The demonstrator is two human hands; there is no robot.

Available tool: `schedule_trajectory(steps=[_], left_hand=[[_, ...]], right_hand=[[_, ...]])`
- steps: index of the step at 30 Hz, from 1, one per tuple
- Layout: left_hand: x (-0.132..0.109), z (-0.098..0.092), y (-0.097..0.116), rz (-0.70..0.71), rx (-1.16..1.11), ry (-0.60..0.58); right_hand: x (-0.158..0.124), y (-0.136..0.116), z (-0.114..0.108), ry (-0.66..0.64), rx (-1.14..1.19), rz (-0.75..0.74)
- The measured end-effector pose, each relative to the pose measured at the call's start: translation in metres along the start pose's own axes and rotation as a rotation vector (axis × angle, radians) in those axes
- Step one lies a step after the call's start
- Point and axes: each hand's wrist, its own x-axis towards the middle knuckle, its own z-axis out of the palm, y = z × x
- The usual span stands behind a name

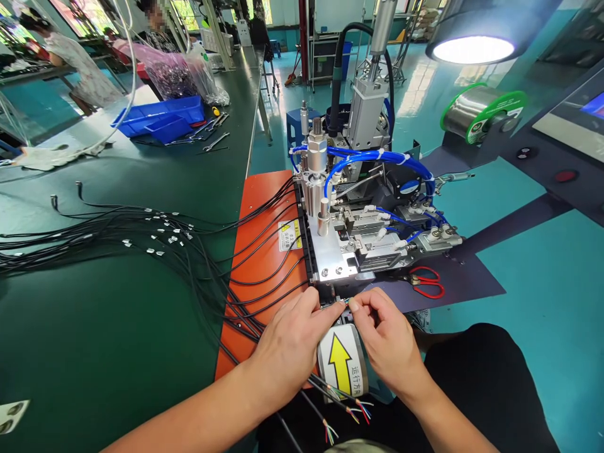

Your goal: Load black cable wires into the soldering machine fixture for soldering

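At the front end of the soldering machine (330,251), my two hands meet fingertip to fingertip. My left hand (292,333) is closed on a black cable's end, most of it hidden beneath the fingers. With thumb and forefinger my right hand (387,333) pinches the thin wires (348,302) coming from that end. Just below the hands is a white label with a yellow arrow (340,362). Several black cables with stripped, coloured wire ends (363,412) hang at the near edge. Other black cables (268,277) run side by side over the orange plate (250,220) into the machine.
Red-handled scissors (427,282) lie right of the machine. A solder spool (484,113) and a lamp (474,47) stand above right. On the green table, a cable bundle (94,233), blue bins (163,119) and wrenches (217,141) lie left. Other people sit far left.
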Motion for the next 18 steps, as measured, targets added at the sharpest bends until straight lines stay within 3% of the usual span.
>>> schedule_trajectory(steps=[5, 12, 18], left_hand=[[0.001, -0.001, 0.001, 0.008, 0.027, 0.022], [0.001, -0.001, 0.0, -0.004, -0.016, 0.024], [0.0, -0.008, 0.002, 0.004, -0.054, 0.106]], right_hand=[[0.0, 0.007, 0.004, 0.014, 0.073, 0.027], [0.003, 0.011, 0.003, -0.072, 0.358, 0.278], [0.005, 0.001, 0.006, -0.06, 0.379, 0.254]])
